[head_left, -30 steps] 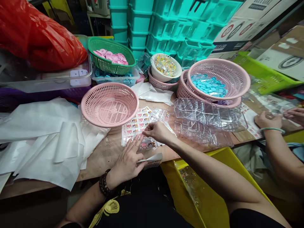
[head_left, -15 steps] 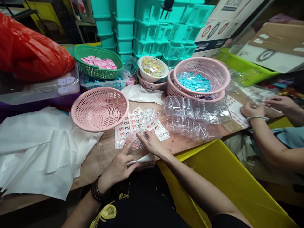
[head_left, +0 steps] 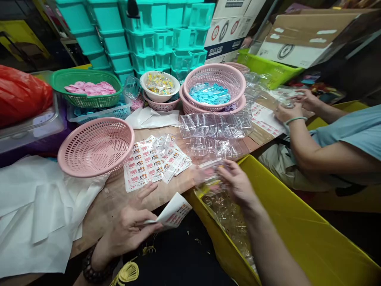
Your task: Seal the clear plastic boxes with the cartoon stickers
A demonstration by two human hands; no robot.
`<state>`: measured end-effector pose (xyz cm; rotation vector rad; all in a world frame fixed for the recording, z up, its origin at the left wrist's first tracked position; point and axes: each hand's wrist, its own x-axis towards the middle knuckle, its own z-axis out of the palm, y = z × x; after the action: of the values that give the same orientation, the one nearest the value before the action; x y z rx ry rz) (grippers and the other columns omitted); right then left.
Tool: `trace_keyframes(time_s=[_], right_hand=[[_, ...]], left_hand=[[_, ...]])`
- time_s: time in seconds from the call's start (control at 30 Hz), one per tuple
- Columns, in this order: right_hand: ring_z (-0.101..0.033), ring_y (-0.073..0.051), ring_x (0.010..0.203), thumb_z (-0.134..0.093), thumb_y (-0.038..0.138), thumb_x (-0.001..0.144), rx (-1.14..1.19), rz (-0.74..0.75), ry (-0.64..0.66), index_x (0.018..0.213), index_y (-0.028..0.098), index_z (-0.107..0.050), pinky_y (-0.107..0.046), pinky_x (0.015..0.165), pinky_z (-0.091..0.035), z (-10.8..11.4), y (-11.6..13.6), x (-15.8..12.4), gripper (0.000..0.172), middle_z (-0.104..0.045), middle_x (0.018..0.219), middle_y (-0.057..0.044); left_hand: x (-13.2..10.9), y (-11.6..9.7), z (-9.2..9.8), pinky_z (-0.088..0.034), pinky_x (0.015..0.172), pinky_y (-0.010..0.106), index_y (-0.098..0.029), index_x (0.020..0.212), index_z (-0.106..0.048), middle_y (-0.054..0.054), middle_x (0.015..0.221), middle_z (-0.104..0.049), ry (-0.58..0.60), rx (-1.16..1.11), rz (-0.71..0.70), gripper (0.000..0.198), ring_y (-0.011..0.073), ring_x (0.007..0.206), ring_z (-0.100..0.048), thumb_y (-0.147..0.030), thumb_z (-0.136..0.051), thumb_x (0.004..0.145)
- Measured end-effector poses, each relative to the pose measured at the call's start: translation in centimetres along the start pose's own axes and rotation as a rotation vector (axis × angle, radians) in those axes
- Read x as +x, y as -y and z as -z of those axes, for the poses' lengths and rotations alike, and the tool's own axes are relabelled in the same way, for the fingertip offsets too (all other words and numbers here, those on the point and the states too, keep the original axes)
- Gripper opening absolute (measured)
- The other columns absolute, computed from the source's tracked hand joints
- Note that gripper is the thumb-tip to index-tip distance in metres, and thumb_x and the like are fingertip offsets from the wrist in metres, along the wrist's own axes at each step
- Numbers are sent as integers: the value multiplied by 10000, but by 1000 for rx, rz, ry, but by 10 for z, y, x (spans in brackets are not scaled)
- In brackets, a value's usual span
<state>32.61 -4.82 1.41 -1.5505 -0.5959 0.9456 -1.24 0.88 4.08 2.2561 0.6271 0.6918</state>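
My left hand (head_left: 131, 222) pinches a bent sheet of stickers (head_left: 175, 210) between thumb and finger, near the table's front edge; its other fingers are spread. My right hand (head_left: 235, 178) grips a clear plastic box (head_left: 210, 174), blurred by motion, over the near end of a yellow bin (head_left: 268, 206). Several clear plastic pieces (head_left: 229, 218) lie inside that bin. On the table, printed sticker sheets (head_left: 145, 163) overlap one another, with a small clear box (head_left: 165, 143) on top of them.
An empty pink basket (head_left: 97, 147) stands left of the sheets. Clear plastic trays (head_left: 214, 125) lie before pink baskets (head_left: 214, 75) holding blue pieces. White backing paper (head_left: 38, 214) covers the left side. At right, a co-worker's hands (head_left: 293, 107) handle something clear. Teal bins (head_left: 143, 39) are stacked behind.
My right hand has lifted the clear box off the sticker sheets and carried it right, over the yellow bin. My left hand has drawn back toward me with the bent sheet. The camera view has shifted.
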Motion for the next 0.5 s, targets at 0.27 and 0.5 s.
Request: trace_keyframes(time_s=[0.27,0.5], right_hand=[[-554,-185,512,-697,509,722,-705,-580,-83,638,202,-570,-307,457,-432,123,-131,-34,342,-619,586,-67],[-637,-228,585,-762,160,593,-1007,-405,207,515,217,-504,-318,581,-506,73,-133,-12,275,-564,509,-1]], left_hand=[[23,20,-6,-535,599,200,-224,795,-784,10,725,-739,-4,-79,388,169,149,656,-685,-361,-698,847],[11,25,-9,-563,627,242,-200,818,-800,49,797,-784,-33,-190,638,278,209,726,-715,-463,-718,785]])
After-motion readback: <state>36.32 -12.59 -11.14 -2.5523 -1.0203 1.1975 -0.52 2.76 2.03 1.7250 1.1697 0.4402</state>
